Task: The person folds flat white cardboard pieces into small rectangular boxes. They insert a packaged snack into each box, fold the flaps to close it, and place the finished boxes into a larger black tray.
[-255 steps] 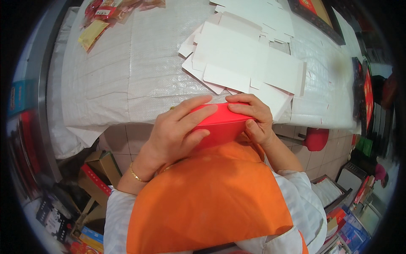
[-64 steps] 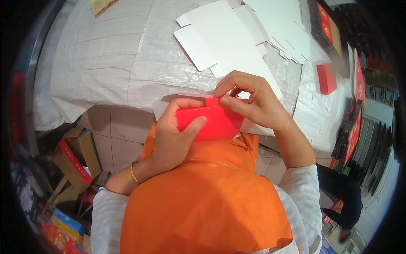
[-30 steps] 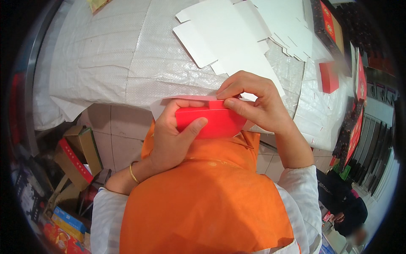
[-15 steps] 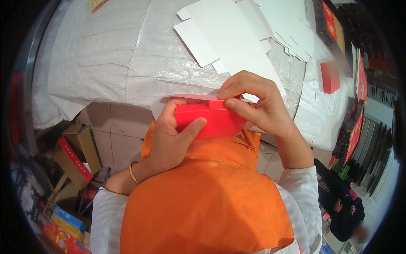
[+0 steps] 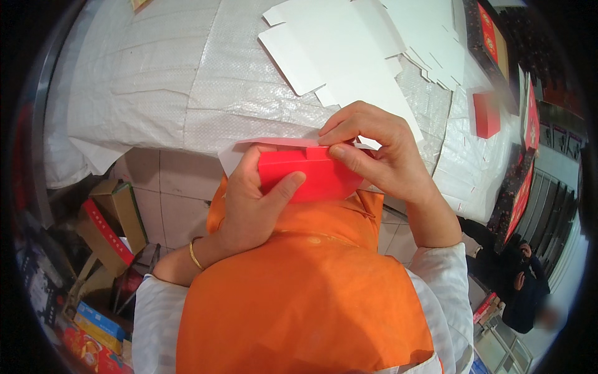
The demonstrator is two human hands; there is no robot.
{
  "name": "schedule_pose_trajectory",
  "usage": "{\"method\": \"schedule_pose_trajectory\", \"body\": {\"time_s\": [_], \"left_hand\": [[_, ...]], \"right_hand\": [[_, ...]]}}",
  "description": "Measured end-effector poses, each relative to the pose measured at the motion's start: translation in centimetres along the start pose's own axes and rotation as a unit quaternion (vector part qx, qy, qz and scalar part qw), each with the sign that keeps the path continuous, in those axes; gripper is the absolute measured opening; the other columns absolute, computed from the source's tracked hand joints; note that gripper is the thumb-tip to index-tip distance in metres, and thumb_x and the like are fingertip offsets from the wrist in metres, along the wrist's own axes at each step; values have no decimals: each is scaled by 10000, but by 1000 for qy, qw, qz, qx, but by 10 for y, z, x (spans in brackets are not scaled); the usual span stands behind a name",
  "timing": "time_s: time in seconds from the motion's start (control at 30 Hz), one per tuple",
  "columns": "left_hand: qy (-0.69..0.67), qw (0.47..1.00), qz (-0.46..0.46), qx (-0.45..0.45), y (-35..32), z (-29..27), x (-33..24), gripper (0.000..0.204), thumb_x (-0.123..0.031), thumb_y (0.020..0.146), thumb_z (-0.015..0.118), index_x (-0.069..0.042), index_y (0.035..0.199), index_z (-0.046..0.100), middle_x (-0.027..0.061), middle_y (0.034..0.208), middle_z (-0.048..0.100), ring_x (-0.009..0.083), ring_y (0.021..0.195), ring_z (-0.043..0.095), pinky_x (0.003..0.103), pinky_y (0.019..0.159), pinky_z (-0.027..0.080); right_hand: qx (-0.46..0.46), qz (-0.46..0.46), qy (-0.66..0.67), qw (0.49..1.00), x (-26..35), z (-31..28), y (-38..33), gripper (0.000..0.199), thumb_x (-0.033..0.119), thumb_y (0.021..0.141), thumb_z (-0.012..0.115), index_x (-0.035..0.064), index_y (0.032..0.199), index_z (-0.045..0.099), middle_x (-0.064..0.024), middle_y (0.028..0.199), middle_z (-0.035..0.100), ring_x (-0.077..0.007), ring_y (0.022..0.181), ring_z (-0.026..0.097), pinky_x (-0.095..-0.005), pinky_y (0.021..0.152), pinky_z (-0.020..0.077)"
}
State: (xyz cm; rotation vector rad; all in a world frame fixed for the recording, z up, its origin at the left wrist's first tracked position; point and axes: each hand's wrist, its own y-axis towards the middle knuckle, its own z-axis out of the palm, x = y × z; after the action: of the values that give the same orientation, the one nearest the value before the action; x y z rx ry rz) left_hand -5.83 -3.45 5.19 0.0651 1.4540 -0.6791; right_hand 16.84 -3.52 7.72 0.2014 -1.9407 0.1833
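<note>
A red cardboard box (image 5: 311, 181), partly folded, is held in front of my orange apron, at the near edge of the covered table. My left hand (image 5: 252, 199) grips its left end, thumb on the red front and fingers behind. At the top right edge my right hand (image 5: 374, 146) pinches the box beside a small red tab (image 5: 317, 152). The right thumb lies on the red edge; the index finger is bent behind it. A pale flap (image 5: 233, 154) of the box sticks out behind my left fingers.
Flat white cardboard blanks (image 5: 336, 50) lie on the white woven sheet (image 5: 143, 81) over the table. A small red box (image 5: 486, 115) stands at the right, near black-and-red boxes (image 5: 489, 37). Brown cartons (image 5: 115, 218) are on the floor at left. Another person (image 5: 523, 287) is at lower right.
Both hands keep nearly the same grip on the red box, with only a slight shift. The other person at lower right has moved a little to the right, with one hand raised.
</note>
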Motion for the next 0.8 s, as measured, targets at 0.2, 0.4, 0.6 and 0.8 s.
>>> {"method": "schedule_pose_trajectory", "body": {"time_s": [0.2, 0.4, 0.6, 0.8], "left_hand": [[-7, 1000, 5, 1, 1, 0, 2, 294, -144, 954, 674, 14, 1167, 546, 48, 1038, 672, 84, 920, 607, 248, 824, 503], [-45, 999, -4, 14, 0, -1, 2, 255, -145, 995, 602, 17, 1183, 544, 51, 1070, 656, 75, 950, 588, 241, 848, 490], [-23, 999, 10, 25, 2, -3, 4, 218, -151, 1028, 528, 12, 1172, 543, 29, 1026, 626, 62, 928, 550, 227, 829, 463], [-5, 999, 34, 33, 4, -3, 3, 212, -161, 1036, 508, 12, 1151, 547, 13, 978, 614, 53, 886, 529, 224, 789, 452]], "right_hand": [[-7, -1, -12, 1000, 1, 1, -2, 86, 30, 838, 691, 14, 916, 724, -93, 950, 688, -162, 808, 631, -275, 677, 501], [4, 3, -9, 1000, 0, -1, -3, 89, 46, 841, 695, 17, 918, 730, -88, 943, 690, -162, 805, 635, -278, 690, 501], [4, 0, -6, 1000, -2, -4, -4, 94, 47, 843, 696, 19, 923, 736, -90, 942, 693, -163, 803, 642, -281, 696, 505], [2, -2, 3, 1000, -4, -4, -5, 96, 44, 842, 699, 16, 926, 736, -90, 941, 695, -165, 809, 645, -283, 699, 508]]}}
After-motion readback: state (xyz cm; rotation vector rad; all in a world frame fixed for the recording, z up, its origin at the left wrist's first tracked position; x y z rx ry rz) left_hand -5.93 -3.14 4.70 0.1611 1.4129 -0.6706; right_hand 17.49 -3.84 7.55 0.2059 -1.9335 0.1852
